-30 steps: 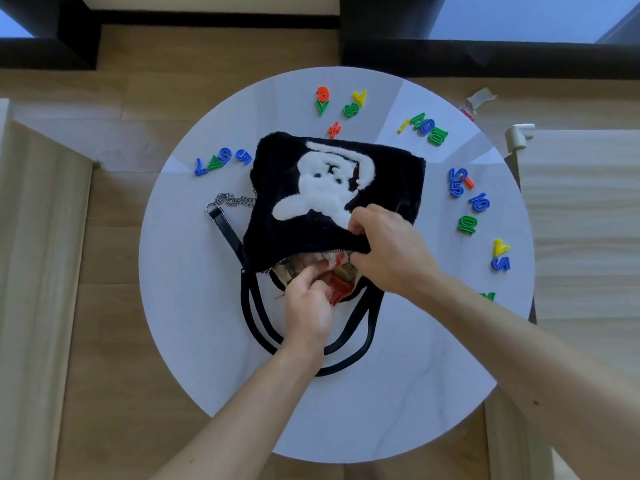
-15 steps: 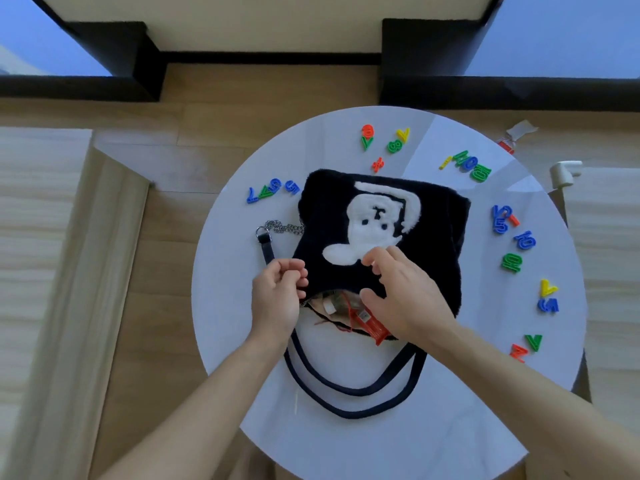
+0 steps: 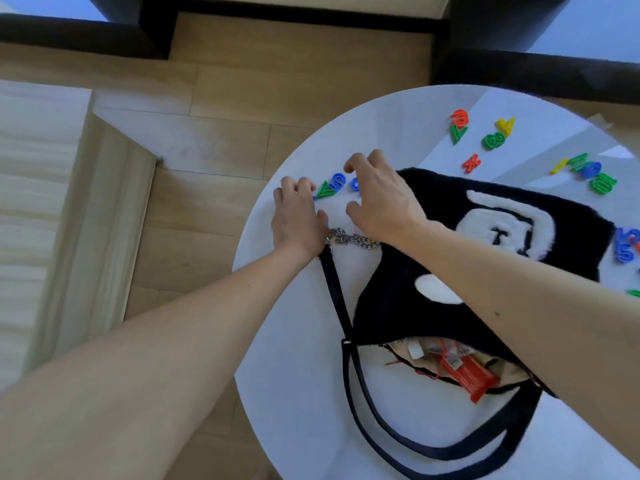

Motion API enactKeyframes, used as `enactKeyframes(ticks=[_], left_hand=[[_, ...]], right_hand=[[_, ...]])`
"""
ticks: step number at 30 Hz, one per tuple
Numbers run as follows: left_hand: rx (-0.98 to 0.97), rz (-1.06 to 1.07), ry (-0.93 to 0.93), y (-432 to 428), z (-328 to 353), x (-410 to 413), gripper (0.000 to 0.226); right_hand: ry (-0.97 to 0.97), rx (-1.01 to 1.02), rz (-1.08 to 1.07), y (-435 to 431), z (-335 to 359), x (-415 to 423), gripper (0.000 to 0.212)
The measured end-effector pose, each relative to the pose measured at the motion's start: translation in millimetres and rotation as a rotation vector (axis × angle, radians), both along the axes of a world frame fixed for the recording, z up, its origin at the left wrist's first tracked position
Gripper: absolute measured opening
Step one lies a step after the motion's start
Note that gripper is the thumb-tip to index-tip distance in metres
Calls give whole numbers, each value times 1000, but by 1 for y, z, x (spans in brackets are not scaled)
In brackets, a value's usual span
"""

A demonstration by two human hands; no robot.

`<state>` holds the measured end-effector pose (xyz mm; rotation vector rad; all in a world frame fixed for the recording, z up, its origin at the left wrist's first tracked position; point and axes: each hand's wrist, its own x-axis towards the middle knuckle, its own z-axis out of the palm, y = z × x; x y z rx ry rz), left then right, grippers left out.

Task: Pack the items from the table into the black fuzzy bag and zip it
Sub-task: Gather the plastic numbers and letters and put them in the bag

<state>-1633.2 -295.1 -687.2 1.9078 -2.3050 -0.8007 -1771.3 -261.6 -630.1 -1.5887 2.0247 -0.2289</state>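
On the round white table (image 3: 298, 393) over wood flooring, I hover my open, empty left hand (image 3: 298, 220) and right hand (image 3: 381, 199) above the light, rigid plastic numbers (image 3: 330, 187) at upper centre; pinch their edges, the black fuzzy bag (image 3: 408, 292) lying unzipped right of centre.

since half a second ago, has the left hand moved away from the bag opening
Yes. The left hand has left the open mouth of the black fuzzy bag and gone past the chain to the blue and green pieces near the table's far-left edge.
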Motion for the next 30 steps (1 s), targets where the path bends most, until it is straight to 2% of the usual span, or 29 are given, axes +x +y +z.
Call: enactKeyframes(ticks=[5, 8, 14, 17, 20, 22, 24, 27, 30], left_hand=[[-69, -145, -45, -28, -13, -3, 49], [-120, -275, -45, -37, -14, -6, 41], [-160, -388, -5, -42, -14, -2, 26], [-91, -324, 145, -42, -13, 7, 19], [147, 22, 472, -43, -6, 13, 20], [445, 327, 752, -43, 2, 11, 15], [721, 534, 976, -43, 12, 4, 13], [950, 677, 1149, -41, 28, -10, 20], [1092, 718, 1280, -37, 42, -31, 32]], right_hand=[[279, 120, 140, -36, -35, -5, 61], [362, 131, 195, -44, -47, -6, 57], [305, 30, 241, -44, -56, 0, 35], [236, -1, 243, -42, -58, -3, 28], [61, 2, 118, -44, -54, -7, 32], [-106, -57, -24, -46, -42, -7, 30], [-257, -132, -135, -47, -23, -5, 28], [-354, -182, -158, -41, 4, -8, 29], [-248, -140, -64, -28, 23, -17, 35]])
